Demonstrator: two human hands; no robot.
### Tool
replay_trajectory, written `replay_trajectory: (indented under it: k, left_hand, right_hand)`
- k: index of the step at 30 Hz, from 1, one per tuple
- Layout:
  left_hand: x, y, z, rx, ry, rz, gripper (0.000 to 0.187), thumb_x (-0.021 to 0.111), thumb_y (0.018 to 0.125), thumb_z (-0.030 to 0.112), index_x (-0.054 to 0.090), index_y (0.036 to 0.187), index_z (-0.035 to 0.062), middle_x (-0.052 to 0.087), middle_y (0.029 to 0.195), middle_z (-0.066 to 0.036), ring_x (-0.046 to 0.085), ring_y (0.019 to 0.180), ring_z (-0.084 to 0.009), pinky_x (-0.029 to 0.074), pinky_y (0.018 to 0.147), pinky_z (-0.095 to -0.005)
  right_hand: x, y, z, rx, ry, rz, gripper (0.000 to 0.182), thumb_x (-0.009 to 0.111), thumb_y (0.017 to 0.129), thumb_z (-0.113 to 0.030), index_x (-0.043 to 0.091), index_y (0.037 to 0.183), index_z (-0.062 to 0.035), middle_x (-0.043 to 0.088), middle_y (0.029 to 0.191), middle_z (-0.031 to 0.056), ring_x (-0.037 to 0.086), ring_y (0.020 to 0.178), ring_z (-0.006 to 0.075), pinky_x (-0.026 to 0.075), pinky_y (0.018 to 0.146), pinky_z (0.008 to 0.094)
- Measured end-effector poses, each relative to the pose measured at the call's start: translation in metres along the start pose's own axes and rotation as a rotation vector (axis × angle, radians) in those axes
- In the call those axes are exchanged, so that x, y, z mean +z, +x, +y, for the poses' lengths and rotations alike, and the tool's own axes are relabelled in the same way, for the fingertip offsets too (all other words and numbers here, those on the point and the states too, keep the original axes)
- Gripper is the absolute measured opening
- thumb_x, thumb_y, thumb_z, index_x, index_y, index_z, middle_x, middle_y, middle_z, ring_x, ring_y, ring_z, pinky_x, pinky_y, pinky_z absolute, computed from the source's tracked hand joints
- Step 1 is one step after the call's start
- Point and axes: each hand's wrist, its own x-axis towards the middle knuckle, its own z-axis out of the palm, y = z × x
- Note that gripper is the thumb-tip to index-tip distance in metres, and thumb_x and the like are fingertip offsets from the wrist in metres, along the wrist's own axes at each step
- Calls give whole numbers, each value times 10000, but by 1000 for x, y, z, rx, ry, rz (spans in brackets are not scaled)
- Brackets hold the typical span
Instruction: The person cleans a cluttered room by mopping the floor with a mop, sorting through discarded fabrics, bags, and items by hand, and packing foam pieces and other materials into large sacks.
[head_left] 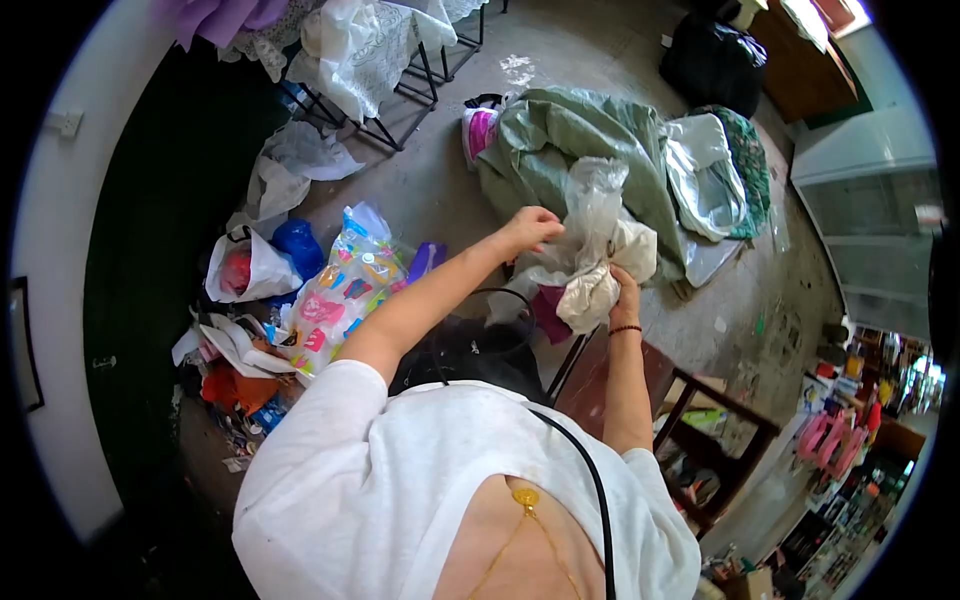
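My right hand point(626, 290), with a beaded bracelet at its wrist, is closed around a bunched cream-white cloth or bag point(596, 292). Rising out of and beside that bundle is a crumpled clear plastic bag point(592, 205). My left hand point(532, 231) is at the left edge of the clear bag, its fingers curled together; what they pinch, if anything, is hidden. Below the bundle hangs a piece of purple-maroon material point(550, 312). Behind both hands a large green sack point(560, 125) lies on the floor.
To my left are a colourful printed plastic bag point(335, 300), a white bag point(240, 265) and a pile of scraps point(235, 385). A wooden chair point(700, 430) stands close at my right. Farther off are a black bag point(712, 65), a glass cabinet point(870, 230) and metal-legged stands point(405, 110).
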Motion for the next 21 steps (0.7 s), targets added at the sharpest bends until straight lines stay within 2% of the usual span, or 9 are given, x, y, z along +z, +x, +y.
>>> replay_trajectory:
  k: [3,7,10,12,15,16,17,19,21]
  left_hand:
    - [-35,49,3,-86,-11,197,274,595,717,249,531,903,59,556,766,-21,508,689,-95,442,540,-258]
    - [-67,126,-34,-256,13,412,288,607,667,282,550,787,27,525,656,-25,487,556,-123,416,446,-260]
    - [-80,171,-56,-376,105,508,338,598,666,292,535,777,-21,533,689,-72,500,575,-167,418,439,-286]
    - [-80,192,-56,-481,192,596,429,614,660,312,526,819,-77,556,797,-144,541,669,-233,447,471,-323]
    - [-91,245,-80,-539,228,572,527,635,646,356,525,885,-100,550,917,-196,557,797,-273,470,501,-341]
    - [-97,264,-87,-572,238,542,607,649,632,394,513,944,-109,535,980,-228,537,893,-324,482,639,-369]
    - [-106,292,-119,-532,288,561,707,656,625,408,439,1057,-108,467,1098,-240,476,1001,-343,419,815,-378]
    - [-108,327,-126,-621,425,626,814,661,620,415,330,1149,-107,356,1214,-236,385,1103,-342,321,930,-366]
    - [-112,364,-141,-652,416,664,815,657,626,410,304,1177,-77,319,1239,-229,362,1124,-332,322,930,-368]
  right_hand:
    - [-22,56,-32,-20,-155,102,355,626,597,1,545,940,40,573,917,95,558,780,208,446,711,299]
    - [-25,116,-68,-27,-431,202,388,654,553,-3,543,916,80,570,908,111,554,774,218,436,708,294]
    - [-28,156,-78,77,-640,218,432,668,515,-32,540,902,115,572,884,147,556,743,234,435,670,307]
    - [-9,162,-87,118,-704,202,414,663,514,-33,545,880,118,575,863,150,557,722,233,438,655,311]
    - [-12,191,-80,118,-785,178,340,639,520,-20,561,820,120,586,793,138,557,652,229,443,609,316]
    - [-15,197,-77,137,-835,131,329,634,519,-11,564,817,111,589,782,129,559,646,224,444,606,313]
    - [-15,204,-72,150,-881,82,318,629,519,-2,568,813,103,592,772,121,560,639,219,446,604,309]
    - [-19,213,-64,145,-928,85,320,619,515,21,573,826,81,596,764,110,564,632,208,451,607,301]
    - [-9,214,-61,151,-940,76,306,612,527,-18,588,826,41,599,779,93,556,661,190,444,619,293]
